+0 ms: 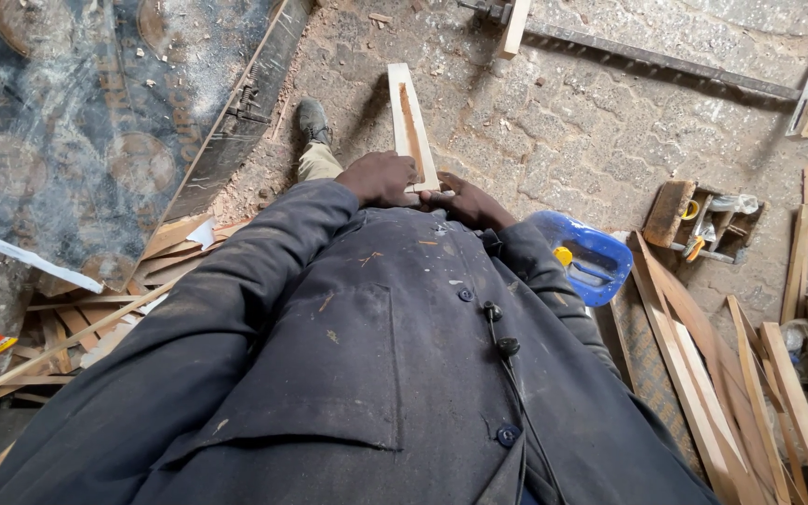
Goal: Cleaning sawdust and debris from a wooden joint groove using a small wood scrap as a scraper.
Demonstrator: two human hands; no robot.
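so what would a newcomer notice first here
Likely the dark dusty coat filling the lower middle, with the left hand and right hand gripping the near end of a pale wooden plank that points away over the sawdust-strewn paving. A bright blue plastic container stands out at right, beside leaning timber offcuts.

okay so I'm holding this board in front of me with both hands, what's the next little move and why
Probably step the foot forward carefully and keep the board held level. The left hand and right hand both grip its near end, so neither is free, and wood offcuts litter the sawdust-covered floor on both sides.
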